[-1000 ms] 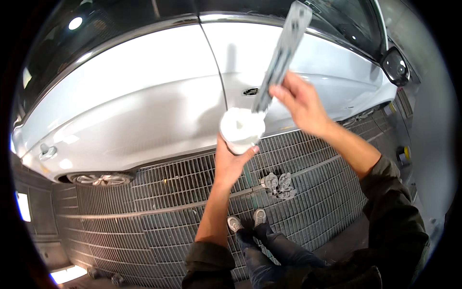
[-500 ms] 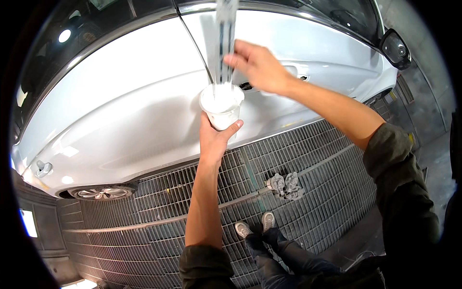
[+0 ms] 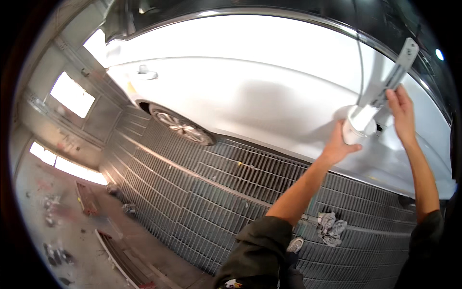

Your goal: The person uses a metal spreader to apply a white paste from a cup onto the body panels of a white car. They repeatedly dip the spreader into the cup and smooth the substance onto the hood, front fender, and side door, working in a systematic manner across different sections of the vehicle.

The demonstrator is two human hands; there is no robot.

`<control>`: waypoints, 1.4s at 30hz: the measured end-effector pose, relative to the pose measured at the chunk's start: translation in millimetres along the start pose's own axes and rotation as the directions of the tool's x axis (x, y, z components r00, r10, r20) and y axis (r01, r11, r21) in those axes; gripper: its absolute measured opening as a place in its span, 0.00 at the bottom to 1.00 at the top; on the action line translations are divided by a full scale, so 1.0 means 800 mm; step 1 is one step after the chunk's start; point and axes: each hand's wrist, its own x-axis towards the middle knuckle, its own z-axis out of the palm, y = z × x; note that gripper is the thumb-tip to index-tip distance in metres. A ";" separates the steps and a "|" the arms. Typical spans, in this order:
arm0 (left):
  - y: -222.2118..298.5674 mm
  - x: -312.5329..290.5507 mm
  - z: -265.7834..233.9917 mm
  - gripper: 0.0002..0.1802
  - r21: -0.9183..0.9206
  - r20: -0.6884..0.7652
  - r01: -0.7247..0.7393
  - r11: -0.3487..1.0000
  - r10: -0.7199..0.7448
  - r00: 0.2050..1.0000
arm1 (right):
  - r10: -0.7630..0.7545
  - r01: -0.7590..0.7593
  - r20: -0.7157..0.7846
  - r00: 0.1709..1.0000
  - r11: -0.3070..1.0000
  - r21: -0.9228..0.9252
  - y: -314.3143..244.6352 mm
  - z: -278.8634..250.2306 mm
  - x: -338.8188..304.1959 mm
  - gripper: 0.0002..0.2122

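Note:
My left hand (image 3: 335, 147) is wrapped round a white cup (image 3: 355, 134), its thumb pressed along the lower side. My right hand (image 3: 403, 111) grips a long, flat grey mixing stick (image 3: 407, 54) with dark markings and holes near its upper end. White liquid coats the stick's lower end, which slants down into the cup's mouth. Both hands are in front of the white car's side (image 3: 288, 101), close to a door seam. How much liquid the cup holds cannot be made out.
A slatted metal grating (image 3: 207, 192) forms the floor beside the car. Crumpled grey material (image 3: 332, 229) lies on it near my shoe (image 3: 295, 244). The car's wheel (image 3: 180, 126) and a door handle (image 3: 147, 73) are to the left. Bright windows (image 3: 72, 94) line the far-left wall.
My view has swung left, so the cup, stick and both hands now appear farther right. The stick leans to the right instead of standing upright, still in the cup.

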 end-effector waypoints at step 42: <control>-0.013 -0.034 -0.010 0.42 -0.144 0.184 0.179 0.973 -0.152 0.971 | -0.128 0.168 0.151 0.980 0.941 -0.293 -0.005 -0.018 0.025 0.13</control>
